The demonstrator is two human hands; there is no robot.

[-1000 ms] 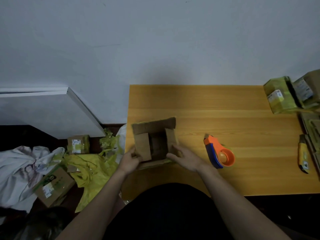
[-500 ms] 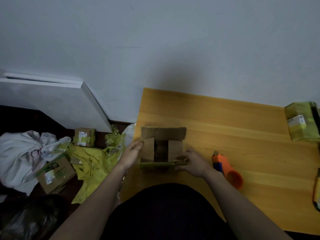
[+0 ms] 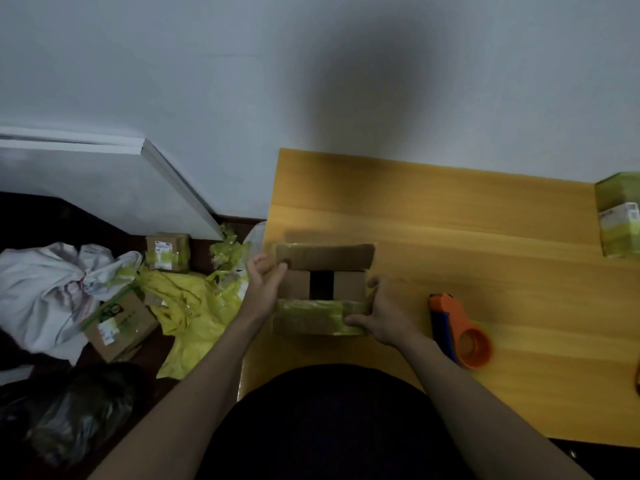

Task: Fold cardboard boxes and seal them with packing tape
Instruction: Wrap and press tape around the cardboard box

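Nearest: both forearms reach in over a dark lap to the cardboard box [image 3: 322, 292], which sits at the near-left corner of the wooden table [image 3: 450, 216].

Right hand [image 3: 384, 315] is on the box's near-right corner, thumb on the near flap [image 3: 318, 311], which carries old yellow-green tape; fingers wrap the corner, so it's holding the box/flap. A sec ago this hand was inside the opening, on the right inner flap. Now the near flap has come up and over partway.

Left hand [image 3: 265, 284] is against the box's left side, fingers loosely spread and reaching toward the far flap [image 3: 325, 256]; pressing, not pinching. Before, it was holding the left inner flap.

Both inner side flaps are now folded flat w/ a dark gap between them. The far flap is standing up, not yet down.

Meaning, as I judge it: minor flaps done, majors next, i.e. near and far flaps down to meet, then tape along the seam.

Tape dispenser [image 3: 457, 332], orange/blue, lies just right of the right hand, untouched.

Farther right at the table's edge: a green-taped parcel [image 3: 620, 220].

Off the table, on the floor to the left: yellow plastic scraps [image 3: 194, 306], small labelled boxes, white cloth [image 3: 52, 282].
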